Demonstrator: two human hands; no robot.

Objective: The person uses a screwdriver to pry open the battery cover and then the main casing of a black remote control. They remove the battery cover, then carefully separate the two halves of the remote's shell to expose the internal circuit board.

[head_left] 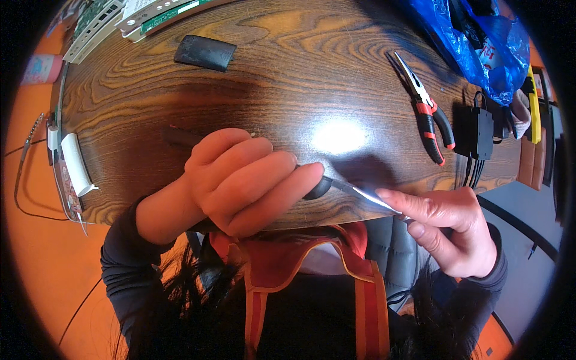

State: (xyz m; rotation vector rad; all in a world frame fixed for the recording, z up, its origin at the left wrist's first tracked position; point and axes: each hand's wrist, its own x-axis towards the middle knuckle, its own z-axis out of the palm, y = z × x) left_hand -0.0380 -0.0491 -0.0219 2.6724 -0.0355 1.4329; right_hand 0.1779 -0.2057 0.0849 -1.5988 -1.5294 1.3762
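My left hand (246, 180) is closed in the middle, fingers curled around a dark piece with a black rounded end (318, 189) that shows below the fingertips. From that end a thin, shiny silver strip (366, 197) runs to the right. My right hand (447, 228) pinches the strip's far end between thumb and forefinger. The strip looks bright with glare, so its exact kind is unclear. Behind my left wrist a dark, partly hidden thing (179, 137) lies against the wood. Most of what the left fist grips is covered by the fingers.
On the wood-grain table (288, 72) lie red-and-black long-nose pliers (426, 108) and a black curved cover (205, 53). Boxes with green circuit boards (168, 17) stand far left. A blue plastic bag (480, 48) and a black adapter with cables (478, 132) sit at right.
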